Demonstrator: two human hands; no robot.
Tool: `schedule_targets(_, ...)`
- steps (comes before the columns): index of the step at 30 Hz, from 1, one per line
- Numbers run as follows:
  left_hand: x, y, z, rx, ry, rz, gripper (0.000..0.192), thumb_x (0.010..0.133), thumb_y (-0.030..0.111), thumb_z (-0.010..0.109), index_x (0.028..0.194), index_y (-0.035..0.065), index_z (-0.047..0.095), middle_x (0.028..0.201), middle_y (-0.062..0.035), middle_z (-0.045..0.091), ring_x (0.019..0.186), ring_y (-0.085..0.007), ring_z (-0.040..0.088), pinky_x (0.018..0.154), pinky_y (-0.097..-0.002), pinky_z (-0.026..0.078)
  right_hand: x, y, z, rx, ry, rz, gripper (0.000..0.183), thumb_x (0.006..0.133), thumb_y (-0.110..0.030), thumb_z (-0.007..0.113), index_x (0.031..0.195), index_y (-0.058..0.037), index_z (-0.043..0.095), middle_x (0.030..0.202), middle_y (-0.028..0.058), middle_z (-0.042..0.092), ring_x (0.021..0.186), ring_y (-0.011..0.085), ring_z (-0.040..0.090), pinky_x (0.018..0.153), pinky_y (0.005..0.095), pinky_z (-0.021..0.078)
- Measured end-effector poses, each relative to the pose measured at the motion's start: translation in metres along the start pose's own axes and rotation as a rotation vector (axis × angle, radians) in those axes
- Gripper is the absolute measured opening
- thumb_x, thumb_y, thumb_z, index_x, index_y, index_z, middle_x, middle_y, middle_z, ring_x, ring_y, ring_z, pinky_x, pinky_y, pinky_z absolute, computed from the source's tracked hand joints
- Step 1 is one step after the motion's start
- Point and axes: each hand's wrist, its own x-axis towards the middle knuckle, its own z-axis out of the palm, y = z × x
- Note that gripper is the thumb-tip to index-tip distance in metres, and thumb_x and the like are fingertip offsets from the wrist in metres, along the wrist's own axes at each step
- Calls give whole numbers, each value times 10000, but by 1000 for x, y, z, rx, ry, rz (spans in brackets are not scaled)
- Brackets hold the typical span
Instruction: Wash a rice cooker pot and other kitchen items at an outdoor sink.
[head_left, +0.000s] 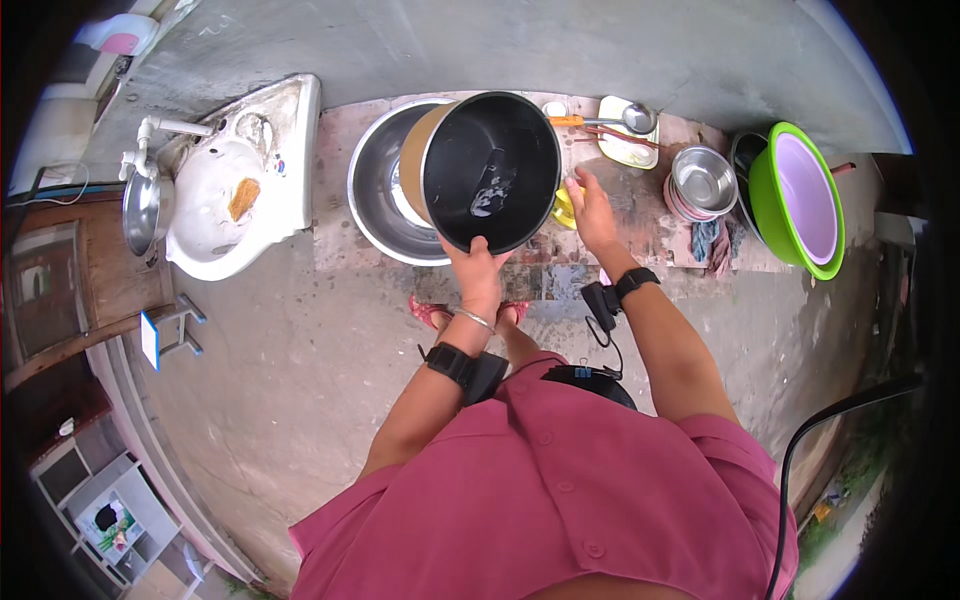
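My left hand (478, 276) grips the near rim of a deep pot (487, 169), thumb on the rim. The pot has a black inside and a gold-brown outside. It is tilted so its inside faces me, and a wet, shiny patch shows at the bottom. Behind and to the left, a wide stainless steel basin (375, 187) is partly covered by the pot. My right hand (595, 212) is just right of the pot with fingers apart. Close beside it is a yellow object (564, 210), partly hidden; whether the fingers touch it is unclear.
A ladle (637, 118) and chopsticks lie across a pale tray (619, 154). Farther right are stacked metal bowls (703, 180), cloths (716, 244) and a green basin (772, 195) holding a lilac one. A white sink (217, 202) with a scrubber (244, 199) stands left, near a small stool (169, 334).
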Motion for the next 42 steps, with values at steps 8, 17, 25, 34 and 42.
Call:
schedule_targets(8,-8,50,-66,-88,4,-21,360,837,-9,423,1195,-42,404,1148,-184,506,975,-335,591,756,-442,572,-1,7,-38,-240,-213,-240,406,820,-250,634,1165,-69,523,1059,192,590,1032,361,533,890,410,428)
schedule_targets(17,-71,108,-182,-126,163,22,367,820,-5,399,1171,-112,386,1114,-236,527,942,-372,609,785,-472,566,13,34,-60,-258,-85,-217,330,798,-201,653,1062,-38,541,956,233,607,892,395,589,753,443,463)
schedule_targets(25,-118,119,-251,-315,375,99,361,822,0,371,1156,-134,397,1159,-257,514,1030,-388,573,873,-491,525,48,84,-68,-313,-9,-191,385,782,-228,656,1073,-17,518,943,257,614,887,417,598,760,444,465)
schedule_targets(34,-140,159,-320,-391,542,253,310,825,-1,366,1089,-144,439,1088,-248,553,951,-360,610,829,-459,555,40,5,-65,-581,201,-334,670,731,-203,716,1303,-36,412,1174,204,544,1128,348,482,988,415,360)
schedule_targets(42,-118,213,-404,-381,542,251,301,828,5,370,1079,-143,444,1059,-245,566,900,-352,629,792,-439,573,-40,-272,64,-231,-506,-809,289,848,-130,580,1115,-21,579,1187,160,551,1144,319,482,975,375,382)
